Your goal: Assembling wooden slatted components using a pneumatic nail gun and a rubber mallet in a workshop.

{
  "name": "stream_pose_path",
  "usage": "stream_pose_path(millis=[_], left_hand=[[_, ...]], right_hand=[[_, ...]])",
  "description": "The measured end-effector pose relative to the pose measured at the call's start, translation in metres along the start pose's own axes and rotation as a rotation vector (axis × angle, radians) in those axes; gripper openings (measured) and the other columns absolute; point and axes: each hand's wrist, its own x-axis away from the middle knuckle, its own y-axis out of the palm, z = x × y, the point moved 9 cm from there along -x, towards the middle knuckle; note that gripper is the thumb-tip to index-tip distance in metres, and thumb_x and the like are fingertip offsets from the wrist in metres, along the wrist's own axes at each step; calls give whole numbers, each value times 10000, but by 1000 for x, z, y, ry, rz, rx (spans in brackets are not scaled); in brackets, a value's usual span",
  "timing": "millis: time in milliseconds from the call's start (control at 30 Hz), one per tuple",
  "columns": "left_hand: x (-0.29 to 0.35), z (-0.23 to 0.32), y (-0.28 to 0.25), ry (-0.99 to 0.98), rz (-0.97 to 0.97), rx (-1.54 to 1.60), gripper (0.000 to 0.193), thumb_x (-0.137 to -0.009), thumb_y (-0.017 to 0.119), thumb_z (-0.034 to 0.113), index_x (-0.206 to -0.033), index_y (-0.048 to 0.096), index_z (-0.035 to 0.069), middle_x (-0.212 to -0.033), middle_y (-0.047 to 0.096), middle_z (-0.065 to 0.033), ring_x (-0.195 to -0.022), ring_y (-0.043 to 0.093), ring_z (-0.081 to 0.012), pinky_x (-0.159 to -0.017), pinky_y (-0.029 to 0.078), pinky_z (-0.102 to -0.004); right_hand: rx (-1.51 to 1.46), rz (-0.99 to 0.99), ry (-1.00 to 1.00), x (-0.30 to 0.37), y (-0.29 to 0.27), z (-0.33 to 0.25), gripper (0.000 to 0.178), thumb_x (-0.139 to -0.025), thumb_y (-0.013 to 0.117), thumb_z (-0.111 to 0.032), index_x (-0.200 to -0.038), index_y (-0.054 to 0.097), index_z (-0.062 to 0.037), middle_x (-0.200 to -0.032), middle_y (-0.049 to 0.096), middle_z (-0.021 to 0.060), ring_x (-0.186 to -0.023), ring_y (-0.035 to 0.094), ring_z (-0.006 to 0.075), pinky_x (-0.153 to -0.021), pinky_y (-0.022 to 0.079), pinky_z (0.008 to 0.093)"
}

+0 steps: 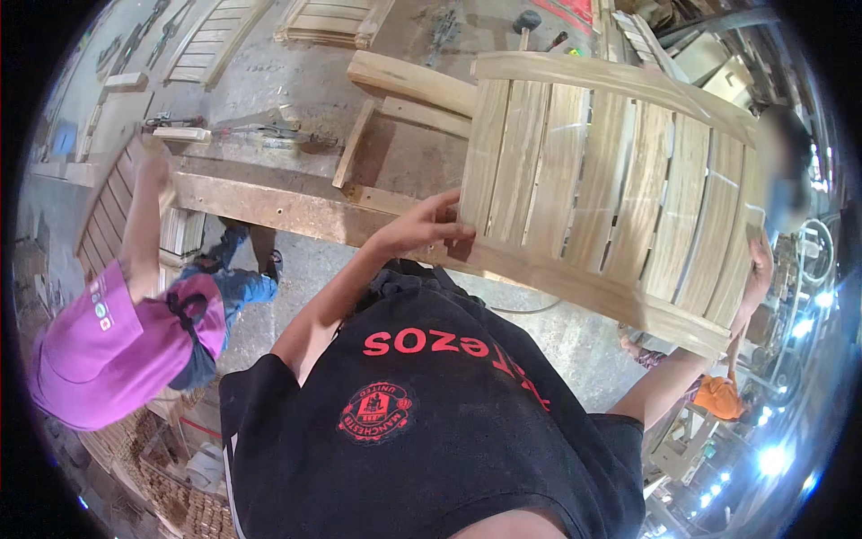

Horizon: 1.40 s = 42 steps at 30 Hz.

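I see the table (269, 205) stretching away in front of me, its worn wooden edge on my side. A person in a purple shirt (126, 350) stands to my left, bent toward that same edge, and a person in orange (718, 397) shows small and far off to my right.

The panel (597, 180), pale slats set between two long rails, is ahead of me and to my right. It sits between my left hand (429, 225) and my right hand (761, 259), partly over the table and slanting down toward the right; whether it rests on anything I cannot tell.

Beyond its left end I see a wooden frame (355, 144) on the table, partly hidden by the panel. A brown panel (106, 211) leans by the person in purple. Clamps (278, 135) lie on the table left of the frame, and a mallet (527, 22) lies just past the panel's far rail.

My left hand is partly closed, thumb and fingers pinching the panel at its near left corner. My right hand has hold of its right end, fingers along the edge; how tightly they curl behind it I cannot tell.
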Motion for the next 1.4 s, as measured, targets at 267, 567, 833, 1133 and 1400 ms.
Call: stream_pose_path(millis=[267,567,833,1133,1400], left_hand=[[53,68,1,114,-52,173,638,-830,601,68,-1433,392,39,-951,614,3,-749,519,-72,-613,403,-226],[70,92,-41,155,317,-22,784,-791,721,162,-1466,349,15,-1269,544,-35,-996,531,-76,-715,441,-192],[110,43,-141,186,650,-96,561,-807,775,247,-1275,540,45,-868,594,22,-685,521,-69,-582,418,-223],[206,7,-198,124,942,5,517,-833,751,329,-1172,597,-29,-1025,634,-16,-939,557,-77,-791,443,-217],[262,36,-320,178,924,75,634,-824,762,390,-1308,540,47,-1059,621,-20,-972,580,-109,-712,545,-292]], right_hand=[[-370,27,171,-7,-48,75,460,-887,534,-243,-1258,540,30,-1134,655,180,-996,668,270,-865,550,404],[-471,-27,2,-54,-1,113,419,-863,582,-237,-1209,584,0,-1120,661,119,-1071,616,229,-957,477,370],[152,-233,28,-84,58,201,642,-857,565,-276,-1433,419,-34,-1210,580,129,-1027,593,226,-861,488,349],[93,-435,283,-149,241,243,920,-661,567,43,-1519,240,-27,-1038,622,131,-714,620,185,-562,508,257],[153,-651,112,-123,447,157,1005,-532,632,-144,-1466,305,31,-1289,512,199,-1121,564,341,-963,478,387]])
